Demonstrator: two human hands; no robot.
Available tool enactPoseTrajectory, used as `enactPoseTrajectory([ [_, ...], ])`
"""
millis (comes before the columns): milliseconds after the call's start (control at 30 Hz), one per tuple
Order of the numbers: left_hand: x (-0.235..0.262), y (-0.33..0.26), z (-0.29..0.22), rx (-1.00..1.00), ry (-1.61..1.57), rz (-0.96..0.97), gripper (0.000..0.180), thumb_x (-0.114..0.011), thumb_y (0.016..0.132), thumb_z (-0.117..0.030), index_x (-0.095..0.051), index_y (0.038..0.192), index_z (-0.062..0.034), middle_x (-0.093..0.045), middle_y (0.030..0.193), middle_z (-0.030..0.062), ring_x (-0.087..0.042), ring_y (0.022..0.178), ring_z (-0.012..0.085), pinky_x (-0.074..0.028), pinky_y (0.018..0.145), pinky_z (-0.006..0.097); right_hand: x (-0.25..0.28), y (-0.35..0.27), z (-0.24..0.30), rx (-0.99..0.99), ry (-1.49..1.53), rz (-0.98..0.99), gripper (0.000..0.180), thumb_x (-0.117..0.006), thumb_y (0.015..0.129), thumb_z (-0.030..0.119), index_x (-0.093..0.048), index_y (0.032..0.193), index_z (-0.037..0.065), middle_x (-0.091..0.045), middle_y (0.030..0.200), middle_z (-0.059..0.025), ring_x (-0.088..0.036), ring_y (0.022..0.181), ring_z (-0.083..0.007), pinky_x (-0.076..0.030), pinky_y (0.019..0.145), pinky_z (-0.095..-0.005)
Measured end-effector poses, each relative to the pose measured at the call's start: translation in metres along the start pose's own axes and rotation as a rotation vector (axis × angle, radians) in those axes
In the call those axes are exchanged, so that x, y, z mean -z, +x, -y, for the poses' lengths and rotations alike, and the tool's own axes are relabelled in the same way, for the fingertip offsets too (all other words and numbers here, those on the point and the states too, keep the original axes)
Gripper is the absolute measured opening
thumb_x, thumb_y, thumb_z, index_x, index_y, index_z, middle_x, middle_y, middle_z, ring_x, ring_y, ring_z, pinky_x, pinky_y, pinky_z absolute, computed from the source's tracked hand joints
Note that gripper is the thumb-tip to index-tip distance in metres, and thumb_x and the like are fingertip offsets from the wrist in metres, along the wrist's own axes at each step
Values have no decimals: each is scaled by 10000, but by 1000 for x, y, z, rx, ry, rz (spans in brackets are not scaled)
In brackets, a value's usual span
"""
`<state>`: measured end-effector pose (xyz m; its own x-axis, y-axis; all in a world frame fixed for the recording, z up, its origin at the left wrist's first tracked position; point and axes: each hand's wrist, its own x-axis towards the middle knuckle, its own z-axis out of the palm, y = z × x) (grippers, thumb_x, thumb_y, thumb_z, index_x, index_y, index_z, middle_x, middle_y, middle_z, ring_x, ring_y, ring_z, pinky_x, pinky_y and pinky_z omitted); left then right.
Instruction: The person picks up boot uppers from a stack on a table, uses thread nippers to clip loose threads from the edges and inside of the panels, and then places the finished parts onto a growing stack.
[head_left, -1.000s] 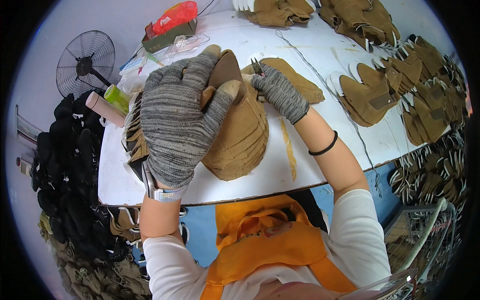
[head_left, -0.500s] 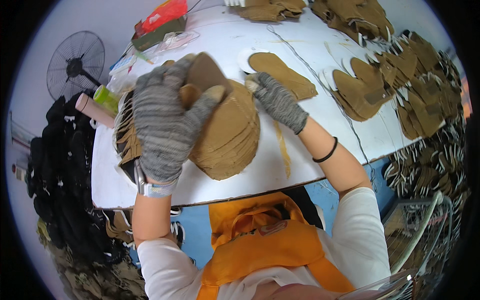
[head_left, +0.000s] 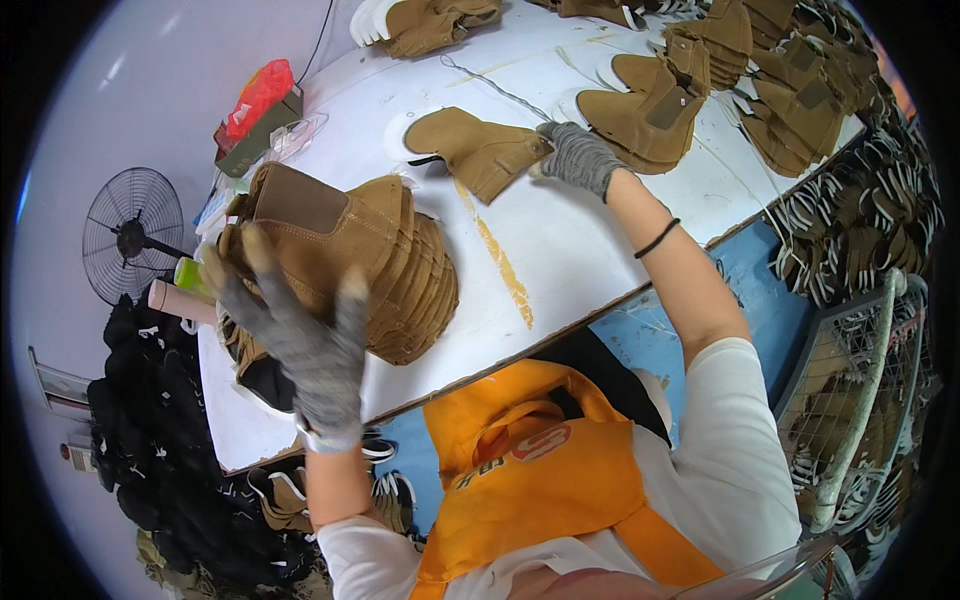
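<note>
A thick stack of brown suede-like boot uppers (head_left: 400,270) stands at the left of the table, with a darker patch on the top one. My left hand (head_left: 310,345), in a grey knit glove, is at the stack's near left side with fingers spread; whether it touches the stack I cannot tell. Right of the stack lies a single brown boot upper (head_left: 470,145) with white lining at its rounded end. My gloved right hand (head_left: 585,160) has its thumb and fingers at the other end of this upper, pinching its edge.
More brown uppers (head_left: 645,115) lie in piles along the table's far and right sides. A box with a red bag (head_left: 258,110), a pink tumbler (head_left: 180,300) and a fan (head_left: 132,235) are at the left. A wire cart (head_left: 850,400) stands at the right.
My left hand has drawn back from the top of the stack and its fingers have spread. My right hand has moved from beside the stack to the single upper's far end. The view has turned.
</note>
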<state>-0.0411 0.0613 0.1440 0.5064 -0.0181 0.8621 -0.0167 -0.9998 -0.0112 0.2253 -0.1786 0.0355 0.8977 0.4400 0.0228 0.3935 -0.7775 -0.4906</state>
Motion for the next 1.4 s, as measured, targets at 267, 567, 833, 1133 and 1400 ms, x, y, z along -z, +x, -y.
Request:
enactPoseTrajectory([
  [267,-35,-90,-72,415,-1046,471,788,-679,814,-361,-283,1418,-46,-285,1447,190,-273,1347,309,-246,1090,402,-21,-14,7,270,88,-468,286,-709,758,273,-631,937,64,-579,874,-137,-576,852,-307,-464,753,-390],
  [567,-105,-53,-93,715,-1515,393,739,-546,865,-537,-396,1321,26,-427,1339,106,-383,1244,204,-270,1061,333,37,-135,25,407,241,-602,286,-709,733,169,-631,985,59,-586,879,-129,-575,838,-300,-478,765,-383],
  [833,-107,-52,-97,621,-1333,517,636,-582,849,-504,-514,1220,8,-565,1172,80,-514,1058,176,-380,944,336,40,-180,25,378,185,-752,285,-674,683,16,-627,949,106,-553,819,-81,-586,734,-247,-504,646,-329],
  [1133,-95,-56,-115,989,-1745,264,548,-646,818,-286,-468,1250,2,-539,1189,109,-516,1102,226,-388,986,378,27,-200,6,476,653,-474,766,-823,524,436,-596,1157,69,-548,1037,-45,-541,837,-178,-458,760,-298],
  [1400,-102,-67,-115,1125,-1918,218,535,-653,784,-278,-491,1209,4,-565,1135,116,-552,1056,230,-436,952,368,23,-204,4,337,840,-376,570,-800,623,361,-641,1076,53,-628,922,-54,-577,864,-177,-464,798,-322],
])
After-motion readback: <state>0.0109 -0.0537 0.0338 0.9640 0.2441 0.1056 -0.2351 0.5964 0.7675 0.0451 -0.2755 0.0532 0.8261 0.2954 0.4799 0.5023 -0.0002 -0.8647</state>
